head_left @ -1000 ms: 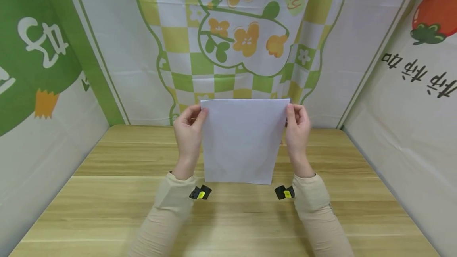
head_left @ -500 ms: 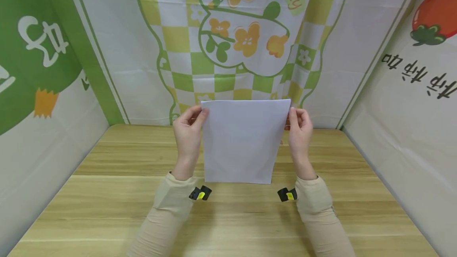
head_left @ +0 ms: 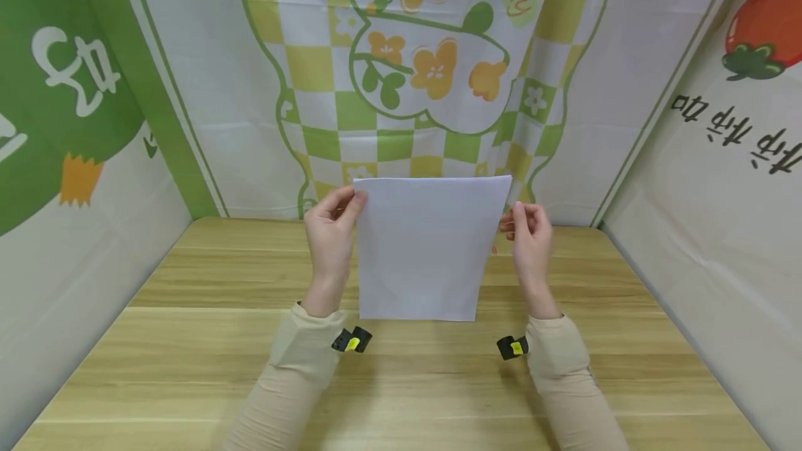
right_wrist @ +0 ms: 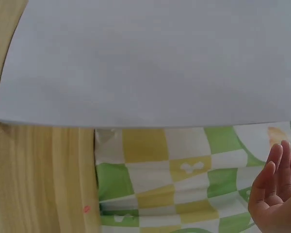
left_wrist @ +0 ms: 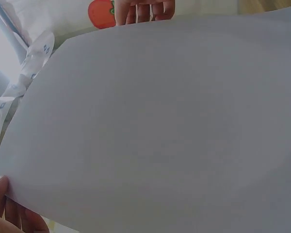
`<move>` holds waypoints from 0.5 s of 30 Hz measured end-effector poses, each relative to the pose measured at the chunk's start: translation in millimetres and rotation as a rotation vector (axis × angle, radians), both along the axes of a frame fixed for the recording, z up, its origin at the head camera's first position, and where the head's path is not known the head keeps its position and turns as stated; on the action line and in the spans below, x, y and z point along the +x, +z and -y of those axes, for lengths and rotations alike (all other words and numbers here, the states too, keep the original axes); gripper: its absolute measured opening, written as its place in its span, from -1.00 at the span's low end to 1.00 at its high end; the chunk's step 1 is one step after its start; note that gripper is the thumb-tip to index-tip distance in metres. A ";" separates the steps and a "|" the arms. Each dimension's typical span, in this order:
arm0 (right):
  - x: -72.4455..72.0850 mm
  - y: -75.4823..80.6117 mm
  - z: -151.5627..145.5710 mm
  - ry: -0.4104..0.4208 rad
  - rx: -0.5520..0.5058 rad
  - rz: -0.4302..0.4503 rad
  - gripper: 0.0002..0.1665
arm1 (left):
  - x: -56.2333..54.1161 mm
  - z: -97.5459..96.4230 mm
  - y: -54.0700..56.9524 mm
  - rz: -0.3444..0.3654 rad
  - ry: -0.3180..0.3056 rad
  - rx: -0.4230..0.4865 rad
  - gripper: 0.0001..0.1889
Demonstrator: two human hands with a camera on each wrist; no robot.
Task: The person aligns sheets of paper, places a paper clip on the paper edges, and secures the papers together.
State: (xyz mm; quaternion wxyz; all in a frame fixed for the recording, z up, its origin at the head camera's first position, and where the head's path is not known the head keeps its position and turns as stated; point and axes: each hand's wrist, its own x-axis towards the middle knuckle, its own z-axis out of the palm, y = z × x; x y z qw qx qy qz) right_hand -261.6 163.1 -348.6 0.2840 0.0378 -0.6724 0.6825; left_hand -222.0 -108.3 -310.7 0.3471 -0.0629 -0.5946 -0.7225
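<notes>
My left hand (head_left: pixel 328 242) pinches the upper left part of the plain white rectangular sheet of paper (head_left: pixel 426 249), thumb on the near face, while my right hand (head_left: pixel 532 242) grips nothing, its fingers loosely bent just beside the right edge. That is what has changed: a second ago my right hand had the upper right corner, and since then it has let go and dropped a little lower and outward. The sheet has scarcely shifted, so I judge that the left pinch now carries the hold and the right side could sag or swing. It stands raised between my hands, above the light wood-grained tabletop (head_left: pixel 413 392); I can't tell whether its lower edge touches the wood. Behind it hangs the green, yellow and white checked fabric backdrop (head_left: pixel 388 145). From the head view alone I'd be unsure of the right-hand release, but the right wrist view shows those fingers extended, with a gap to the paper. That view also picks out a small red mark (right_wrist: pixel 86 209) on the wood, and the left wrist view shows the left thumb pressing on the paper.
</notes>
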 end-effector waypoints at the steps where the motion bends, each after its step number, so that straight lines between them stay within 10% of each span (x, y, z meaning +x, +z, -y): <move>1: 0.1 -1.2 -1.3 0.002 0.004 0.012 -0.79 | -0.1 -0.1 -0.1 0.002 0.000 -0.001 -0.79; 15: -6.7 -23.5 -15.1 -0.029 0.189 0.146 -0.67 | 0.5 -1.1 -0.1 0.003 -0.012 -0.012 -0.79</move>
